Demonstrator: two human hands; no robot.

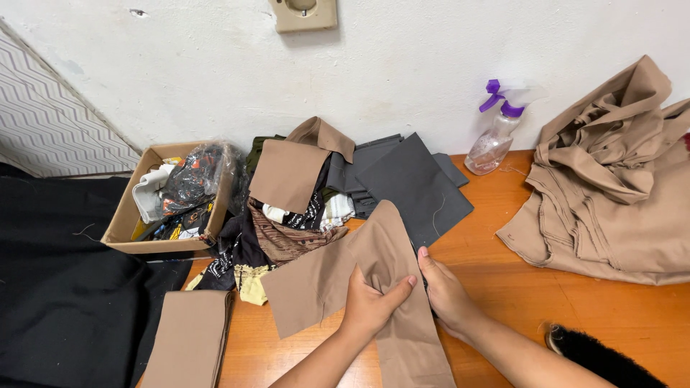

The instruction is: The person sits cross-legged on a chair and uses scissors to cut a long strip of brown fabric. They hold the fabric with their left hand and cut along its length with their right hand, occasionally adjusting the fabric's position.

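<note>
A person's two bare hands work a long tan fabric piece [374,280] that lies flat on an orange wooden table [575,302], near its front edge. The left hand [368,309] rests on top of the cloth, its thumb hooked over a fold and its fingers pinching the material. The right hand [445,294] lies at the cloth's right edge with fingers extended; whether they grip the edge or only press it flat is hard to tell. Handling it well seems to call for keeping the cloth flat and taut between both hands, so the fold stays even.

To the left sits an open cardboard box [122,226], holding a white cloth, crumpled clear plastic and small dark tools. Beside it lies a pile of fabric scraps [295,208] and dark grey fabric squares [413,183]. A clear spray bottle [494,140] with a purple trigger stands by the white wall, near a heaped tan garment [618,187]. A folded tan strip [190,338] lies at the table's left corner.
</note>
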